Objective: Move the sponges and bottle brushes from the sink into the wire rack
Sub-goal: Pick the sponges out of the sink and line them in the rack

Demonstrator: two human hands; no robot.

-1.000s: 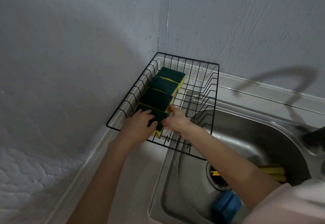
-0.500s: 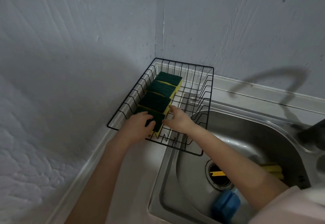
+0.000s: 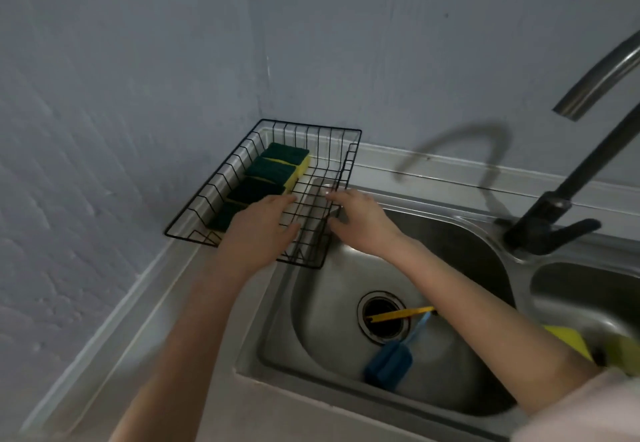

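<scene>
A black wire rack [image 3: 242, 154] stands in the wall corner, partly over the steel sink [image 3: 446, 233]. Several green-and-yellow sponges [image 3: 277, 167] lie in a row along the rack's left side. My left hand [image 3: 259, 233] hovers over the rack's near end, fingers spread, holding nothing. My right hand [image 3: 360, 223] is beside the rack's right rim, above the sink's edge, also empty with fingers apart. In the basin lie a blue bottle brush [image 3: 389, 363], a yellow brush handle [image 3: 398, 315] across the drain, and a yellow sponge [image 3: 568, 339] partly hidden behind my right arm.
A dark faucet [image 3: 568, 178] rises at the right with a curved steel spout [image 3: 599, 77]. A second basin [image 3: 588, 289] lies at the far right. Grey walls close in behind and to the left. Counter runs along the front left.
Both hands have let go of the nearest sponge and drawn back to the right. The view has swung right and down, showing more of the sink and the faucet.
</scene>
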